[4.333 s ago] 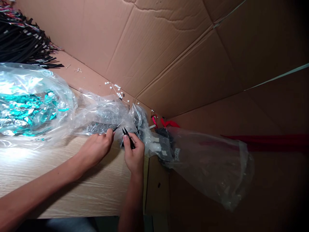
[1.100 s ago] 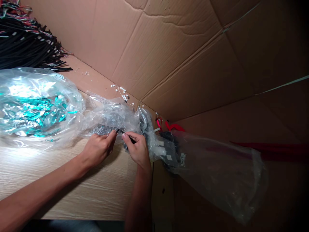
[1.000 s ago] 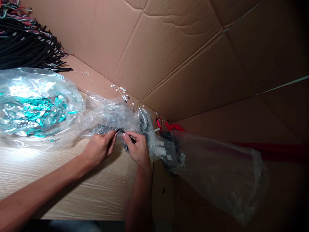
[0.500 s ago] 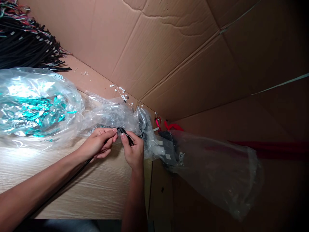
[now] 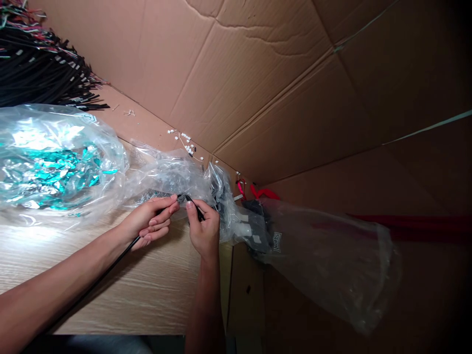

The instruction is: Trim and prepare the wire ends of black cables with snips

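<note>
From the head camera, the left hand [image 5: 157,221] and right hand [image 5: 204,228] meet at the near edge of a crumpled clear bag [image 5: 165,169]. The left hand pinches a black cable [image 5: 127,250] close to its end between thumb and forefinger, its other fingers loosely curled. The right hand has thumb and fingers closed round slim black snips [image 5: 200,214], their points angled toward that end.

The relation that counts is tip to tip: the cable's held end lies at the bag's near edge, just beside the snips' points. From there the cable's long axis runs away from the bag, toward the viewer and leftward along the left forearm. The left hand holds it; the right is nearest its end.

Left of the bag is a larger bag of teal foil pieces [image 5: 62,167]; beyond its far edge lie small white connectors [image 5: 189,149].

Hard to make out: whether the snips touch the cable or how far their blades stand apart — everything there is small and dark. The palm hides part of the cable, and its far end cannot be seen.
</note>
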Demonstrator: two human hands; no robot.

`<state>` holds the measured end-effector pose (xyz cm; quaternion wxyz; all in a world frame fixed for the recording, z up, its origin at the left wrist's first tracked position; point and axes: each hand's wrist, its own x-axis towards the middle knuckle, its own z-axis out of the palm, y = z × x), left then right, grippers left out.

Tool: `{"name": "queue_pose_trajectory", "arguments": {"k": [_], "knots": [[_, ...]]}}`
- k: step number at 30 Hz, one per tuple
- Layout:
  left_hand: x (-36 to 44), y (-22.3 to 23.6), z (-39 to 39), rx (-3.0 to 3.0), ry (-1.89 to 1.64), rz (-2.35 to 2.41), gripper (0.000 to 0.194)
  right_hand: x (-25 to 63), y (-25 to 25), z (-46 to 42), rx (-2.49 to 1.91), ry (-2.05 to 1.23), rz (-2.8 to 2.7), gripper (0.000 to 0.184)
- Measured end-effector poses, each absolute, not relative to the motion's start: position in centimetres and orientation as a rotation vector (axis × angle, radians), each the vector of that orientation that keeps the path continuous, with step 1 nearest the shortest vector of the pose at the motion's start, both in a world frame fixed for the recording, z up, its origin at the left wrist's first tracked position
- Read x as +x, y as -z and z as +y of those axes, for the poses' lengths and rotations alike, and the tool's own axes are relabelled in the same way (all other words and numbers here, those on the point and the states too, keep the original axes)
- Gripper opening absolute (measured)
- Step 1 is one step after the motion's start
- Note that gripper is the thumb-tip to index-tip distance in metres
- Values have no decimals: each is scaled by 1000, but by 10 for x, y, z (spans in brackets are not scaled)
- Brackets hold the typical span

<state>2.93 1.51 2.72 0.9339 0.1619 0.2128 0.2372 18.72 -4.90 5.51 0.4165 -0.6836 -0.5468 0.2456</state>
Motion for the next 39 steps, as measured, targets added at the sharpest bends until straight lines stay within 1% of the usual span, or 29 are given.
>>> {"name": "queue_pose_trajectory", "arguments": {"k": [8, 14, 18, 22, 25, 30, 34, 39], "knots": [[27, -23, 17, 173, -412, 369, 34, 184, -49, -51, -1700, -622, -1331, 33], [30, -24, 15, 291, -424, 406, 33, 186, -49, -51, -1699, -618, -1360, 32], [32, -27, 11, 693, -481, 523, 39, 193, -47, -57, -1732, -681, -1292, 38], [31, -28, 4, 1468, -684, 717, 42, 199, -43, -69, -1699, -870, -1139, 47], [32, -23, -2, 1924, -814, 797, 38, 200, -45, -77, -1609, -979, -977, 49], [33, -9, -8, 2196, -984, 783, 31, 200, -53, -83, -1576, -934, -859, 49], [33, -2, -8, 2398, -1152, 772, 34, 198, -54, -81, -1600, -876, -827, 50], [33, 1, -9, 2534, -1169, 731, 32, 194, -56, -75, -1710, -705, -897, 44]]}}
